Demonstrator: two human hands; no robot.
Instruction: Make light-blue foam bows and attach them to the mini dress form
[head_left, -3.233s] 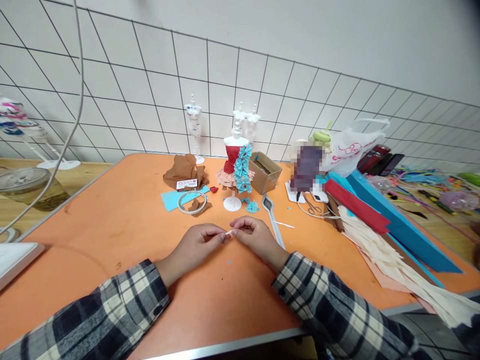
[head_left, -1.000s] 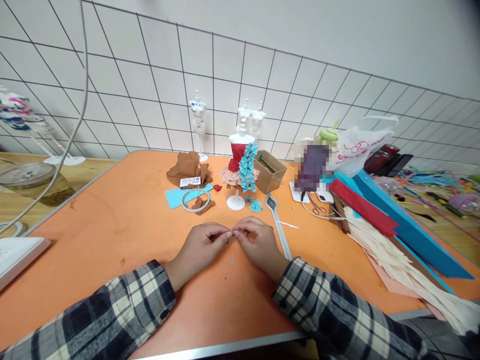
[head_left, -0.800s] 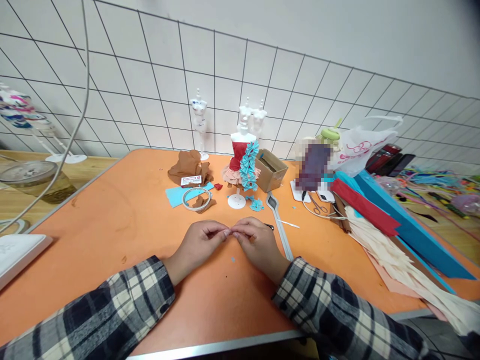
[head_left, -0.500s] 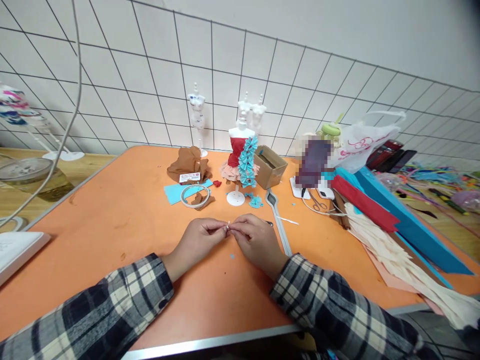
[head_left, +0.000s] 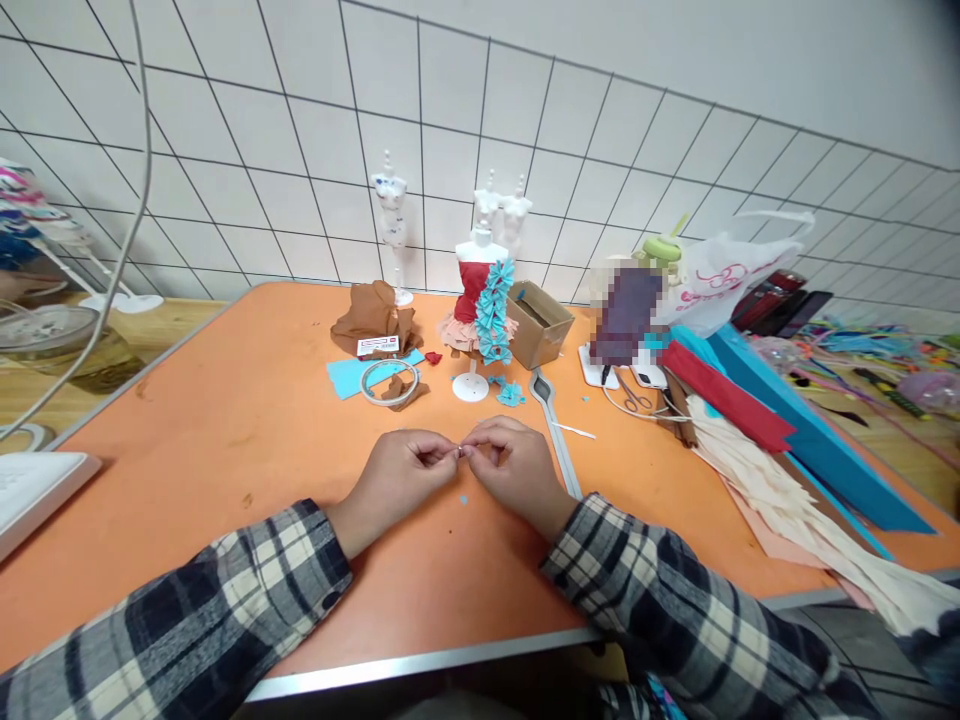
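Note:
My left hand [head_left: 401, 475] and my right hand [head_left: 511, 468] meet fingertip to fingertip low over the orange table [head_left: 247, 430]. Both pinch a tiny pale scrap [head_left: 460, 452], too small to name. Behind them stands a small white mannequin [head_left: 475, 310] in a red bodice with turquoise ruffles and a pink skirt. Loose turquoise ruffle bits [head_left: 511, 393] lie beside its round base.
Brown fabric [head_left: 375, 318], a tape roll [head_left: 388, 381] and blue paper lie back left. A small cardboard box [head_left: 536, 324], a white strip tool [head_left: 556, 425], scissors [head_left: 634, 399], and red, blue and cream crepe paper [head_left: 757, 440] fill the right. Bare mannequins [head_left: 391, 215] stand at the grid wall.
The hands stay together, the pale scrap now drawn in and almost hidden between the fingertips. The view has shifted slightly; nothing else on the table has moved.

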